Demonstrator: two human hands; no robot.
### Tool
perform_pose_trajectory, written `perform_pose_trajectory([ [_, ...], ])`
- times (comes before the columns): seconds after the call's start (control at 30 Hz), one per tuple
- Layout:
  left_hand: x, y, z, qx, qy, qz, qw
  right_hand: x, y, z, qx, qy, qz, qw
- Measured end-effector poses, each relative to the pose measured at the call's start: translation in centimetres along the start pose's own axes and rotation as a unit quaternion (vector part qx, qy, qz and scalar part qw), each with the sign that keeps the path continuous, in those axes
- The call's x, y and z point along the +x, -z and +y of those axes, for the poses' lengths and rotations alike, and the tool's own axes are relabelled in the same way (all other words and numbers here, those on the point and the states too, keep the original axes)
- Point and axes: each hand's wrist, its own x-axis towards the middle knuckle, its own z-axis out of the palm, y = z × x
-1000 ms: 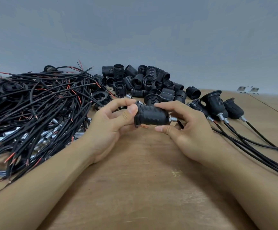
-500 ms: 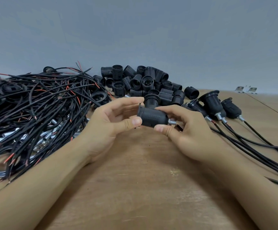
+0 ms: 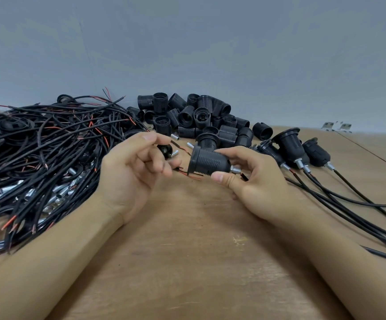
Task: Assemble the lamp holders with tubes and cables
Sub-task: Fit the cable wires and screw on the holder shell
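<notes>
My right hand (image 3: 256, 188) grips a black ribbed lamp holder (image 3: 210, 161) by its narrow end, lying sideways above the wooden table (image 3: 187, 250). A short metal tube (image 3: 235, 169) sticks out of that end, and a black cable (image 3: 243, 176) runs from it into my palm. Thin red wire ends (image 3: 187, 175) poke out of the holder's wide mouth. My left hand (image 3: 132, 172) hovers just left of the holder, apart from it, fingers loosely curled and holding nothing.
A tangle of black cables (image 3: 37, 153) with loose metal tubes (image 3: 56, 192) fills the left. Empty black holders (image 3: 199, 116) are piled at the back. Finished holders (image 3: 302, 153) lie right, their cables (image 3: 348, 204) trailing toward me. A small black cap (image 3: 164, 148) sits behind my left hand.
My left hand has let go of the holder and drawn back to the left. My right hand now holds the holder alone, and its red wire ends show at the mouth.
</notes>
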Motion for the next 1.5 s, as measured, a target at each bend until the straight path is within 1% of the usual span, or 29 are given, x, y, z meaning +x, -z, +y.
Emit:
perform_pose_trajectory([
  [0.07, 0.0, -0.1, -0.3, 0.050, -0.008, -0.009, 0.999, 0.0, 0.0, -0.1, -0.008, 0.006, -0.009, 1.000],
  [0.13, -0.2, -0.7, -0.6, 0.095, 0.004, -0.038, 0.995, 0.0, 0.0, -0.2, -0.015, 0.012, -0.015, 1.000],
  [0.2, -0.3, -1.0, -0.6, 0.102, 0.000, -0.044, 0.994, -0.1, 0.1, -0.1, -0.021, 0.016, -0.016, 1.000],
  [0.3, -0.1, -0.6, -0.1, 0.055, -0.037, 0.051, 0.997, -0.2, 0.1, -0.2, -0.037, 0.033, -0.025, 0.998],
  [0.33, -0.1, -0.5, -0.1, 0.047, -0.040, 0.068, 0.996, -0.2, 0.0, -0.2, -0.027, 0.028, -0.026, 0.999],
  [0.37, -0.1, -0.5, -0.1, 0.044, -0.040, 0.070, 0.996, -0.1, -0.1, -0.3, -0.015, 0.023, -0.026, 0.999],
  [0.47, -0.3, -0.8, -0.7, 0.055, -0.029, 0.032, 0.998, 0.0, -0.2, -0.4, -0.017, 0.025, -0.033, 0.999],
  [0.6, -0.2, -1.0, -1.3, 0.093, -0.020, 0.015, 0.995, 0.0, -0.3, -0.4, -0.021, 0.039, -0.035, 0.998],
  [0.7, -0.5, -1.1, -1.5, 0.099, -0.004, -0.019, 0.995, 0.1, -0.2, -0.3, -0.019, 0.041, -0.031, 0.999],
  [0.73, -0.5, -1.2, -1.4, 0.084, -0.006, -0.015, 0.996, 0.0, -0.1, -0.2, -0.022, 0.041, -0.034, 0.998],
  [0.83, -0.2, -0.7, -0.6, -0.026, 0.013, 0.073, 0.997, 0.0, -0.4, 0.0, -0.034, 0.042, -0.042, 0.998],
  [0.87, -0.1, -0.5, -0.5, -0.039, 0.019, 0.092, 0.995, 0.0, -0.4, 0.0, -0.031, 0.039, -0.040, 0.998],
  [0.9, -0.1, -0.4, -0.5, -0.025, 0.022, 0.093, 0.995, 0.1, -0.5, 0.0, -0.028, 0.037, -0.036, 0.998],
  [0.93, -0.1, -0.4, -0.7, -0.001, 0.025, 0.079, 0.997, 0.1, -0.5, 0.0, -0.028, 0.036, -0.032, 0.998],
  [1.03, -0.4, -1.0, -1.4, 0.088, 0.042, -0.003, 0.995, 0.1, -0.4, -0.1, -0.033, 0.038, -0.029, 0.998],
  [1.1, -0.5, -1.1, -1.7, 0.121, 0.040, -0.046, 0.991, 0.0, -0.4, -0.2, -0.033, 0.038, -0.025, 0.998],
  [1.13, -0.4, -1.1, -1.7, 0.120, 0.040, -0.052, 0.991, 0.0, -0.3, -0.2, -0.035, 0.040, -0.025, 0.998],
  [1.23, -0.4, -1.0, -1.6, 0.092, 0.049, -0.038, 0.994, 0.0, -0.3, -0.2, -0.041, 0.047, -0.019, 0.998],
  [1.3, -0.4, -0.8, -1.6, 0.090, 0.051, -0.030, 0.994, 0.2, -0.1, -0.3, -0.059, 0.058, 0.002, 0.997],
  [1.33, -0.3, -0.7, -1.6, 0.091, 0.053, -0.027, 0.994, 0.3, 0.1, -0.3, -0.075, 0.067, 0.025, 0.995],
  [1.4, -0.2, -0.6, -1.6, 0.091, 0.055, -0.025, 0.994, 0.7, 0.9, -0.4, -0.102, 0.063, 0.105, 0.987],
  [1.5, -0.2, -0.6, -1.7, 0.103, 0.052, -0.038, 0.993, 1.4, 2.9, -0.5, -0.128, 0.012, 0.241, 0.962],
])
